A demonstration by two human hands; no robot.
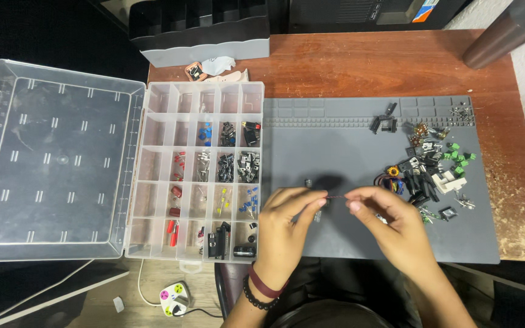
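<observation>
From the head view, your left hand (287, 222) and right hand (390, 228) pinch a thin dark component (335, 197) by its ends above the grey mat (335, 152). Pull unevenly and, I judge, its leads bend or it drops among the loose parts (432, 170).

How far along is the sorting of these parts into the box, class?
Done: many compartments of the box already hold sorted parts, red, blue, yellow and black. In hand: the left hand and right hand pinch a thin lead part between them over the mat. Left: a mixed pile on the mat's right side, and several compartments are bare.
</observation>
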